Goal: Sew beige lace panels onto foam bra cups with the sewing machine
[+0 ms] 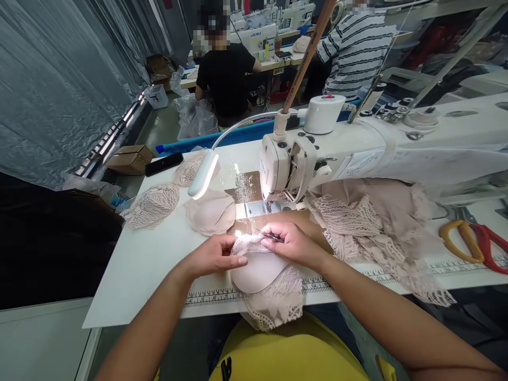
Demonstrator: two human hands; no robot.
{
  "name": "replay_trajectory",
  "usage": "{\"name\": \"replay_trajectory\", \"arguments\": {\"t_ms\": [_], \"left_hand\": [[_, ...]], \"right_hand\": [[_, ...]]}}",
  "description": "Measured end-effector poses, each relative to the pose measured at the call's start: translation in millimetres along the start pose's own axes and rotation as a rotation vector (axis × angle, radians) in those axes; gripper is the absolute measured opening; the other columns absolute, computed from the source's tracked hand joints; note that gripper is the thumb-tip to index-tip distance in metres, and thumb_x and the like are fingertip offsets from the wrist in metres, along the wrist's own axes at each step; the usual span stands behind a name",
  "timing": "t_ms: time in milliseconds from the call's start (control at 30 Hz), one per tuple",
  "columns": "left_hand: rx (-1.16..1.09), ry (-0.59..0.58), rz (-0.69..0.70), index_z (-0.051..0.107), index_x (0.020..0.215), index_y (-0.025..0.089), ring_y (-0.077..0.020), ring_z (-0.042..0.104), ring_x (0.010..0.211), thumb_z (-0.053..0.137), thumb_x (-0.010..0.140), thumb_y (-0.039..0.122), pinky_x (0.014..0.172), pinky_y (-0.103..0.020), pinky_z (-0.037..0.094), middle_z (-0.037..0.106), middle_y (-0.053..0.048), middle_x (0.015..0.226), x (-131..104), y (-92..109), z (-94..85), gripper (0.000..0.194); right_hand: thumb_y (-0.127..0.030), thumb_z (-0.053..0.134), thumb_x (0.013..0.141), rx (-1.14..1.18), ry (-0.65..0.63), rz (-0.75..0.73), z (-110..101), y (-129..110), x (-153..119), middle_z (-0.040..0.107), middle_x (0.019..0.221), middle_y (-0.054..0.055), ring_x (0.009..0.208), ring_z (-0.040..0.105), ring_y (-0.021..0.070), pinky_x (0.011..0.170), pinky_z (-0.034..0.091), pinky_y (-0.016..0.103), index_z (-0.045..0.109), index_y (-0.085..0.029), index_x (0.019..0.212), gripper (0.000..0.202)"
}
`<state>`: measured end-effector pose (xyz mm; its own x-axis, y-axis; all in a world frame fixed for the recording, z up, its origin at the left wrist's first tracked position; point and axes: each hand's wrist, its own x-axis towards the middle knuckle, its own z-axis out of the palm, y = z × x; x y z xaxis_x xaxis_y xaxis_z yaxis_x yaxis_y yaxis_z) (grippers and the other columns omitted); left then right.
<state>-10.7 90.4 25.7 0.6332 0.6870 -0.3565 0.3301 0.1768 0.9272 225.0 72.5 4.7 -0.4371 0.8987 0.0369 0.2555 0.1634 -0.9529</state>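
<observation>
A beige lace bra cup (260, 271) lies at the table's front edge, its lace border hanging over. My left hand (217, 255) pinches the cup's upper left edge between thumb and fingers. In my right hand (291, 243) is a small dark pair of thread snips (273, 236), closed in the fingers, with the tip pointing left over the lace at the cup's top edge. Just beyond both hands is the needle area of a white sewing machine (273, 166), lit by a small lamp (203, 174). The fingers partly hide the snips.
More lace cups (212, 211) lie to the left, near a black phone (164, 164). Beige lace fabric (369, 222) is heaped at right, beside scissors (472, 241) with yellow and red handles. A ruler strip (214, 297) runs along the front edge. Two people sit beyond.
</observation>
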Motion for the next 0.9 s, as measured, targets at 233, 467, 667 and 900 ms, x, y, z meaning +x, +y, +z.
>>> {"name": "replay_trajectory", "arguments": {"t_ms": [233, 467, 667, 900], "left_hand": [[-0.289, 0.228, -0.003, 0.065, 0.081, 0.014, -0.0074, 0.040, 0.050, 0.071, 0.073, 0.048, 0.048, -0.021, 0.031, 0.048, 0.003, 0.056, 22.4, -15.7, 28.5, 0.035], [-0.301, 0.240, 0.111, 0.070, 0.087, 0.013, -0.0115, 0.053, 0.069, 0.071, 0.077, 0.038, 0.065, -0.022, 0.041, 0.063, -0.002, 0.075, 23.7, -16.2, 27.4, 0.027], [-0.249, 0.208, 0.136, 0.072, 0.087, 0.013, -0.0148, 0.056, 0.077, 0.069, 0.078, 0.037, 0.070, -0.024, 0.043, 0.065, -0.005, 0.083, 25.9, -17.7, 27.2, 0.026], [-0.133, 0.176, 0.165, 0.069, 0.077, 0.010, -0.0101, 0.045, 0.065, 0.069, 0.077, 0.040, 0.058, -0.021, 0.034, 0.052, -0.001, 0.070, 29.9, -18.5, 26.6, 0.030]], "right_hand": [[-0.031, 0.056, 0.086, -0.048, -0.024, -0.023, -1.2, -2.0, -2.6, 0.064, 0.085, 0.002, 0.079, 0.059, 0.0158, 0.070, 0.045, 0.026, 0.063, -0.018, 0.089, 0.014], [-0.038, 0.053, 0.089, -0.116, 0.076, -0.105, -15.1, 4.6, -2.4, 0.066, 0.106, 0.007, 0.096, 0.061, 0.0193, 0.082, 0.047, 0.031, 0.062, -0.017, 0.107, 0.029], [-0.034, 0.057, 0.087, -0.117, -0.064, -0.023, -17.7, -0.8, -0.9, 0.069, 0.098, 0.004, 0.089, 0.063, 0.0180, 0.076, 0.048, 0.029, 0.067, -0.019, 0.104, 0.024], [-0.031, 0.059, 0.087, -0.090, -0.065, -0.061, -9.7, -3.3, -0.8, 0.070, 0.096, 0.001, 0.086, 0.063, 0.0165, 0.073, 0.047, 0.027, 0.069, -0.021, 0.101, 0.020]]}}
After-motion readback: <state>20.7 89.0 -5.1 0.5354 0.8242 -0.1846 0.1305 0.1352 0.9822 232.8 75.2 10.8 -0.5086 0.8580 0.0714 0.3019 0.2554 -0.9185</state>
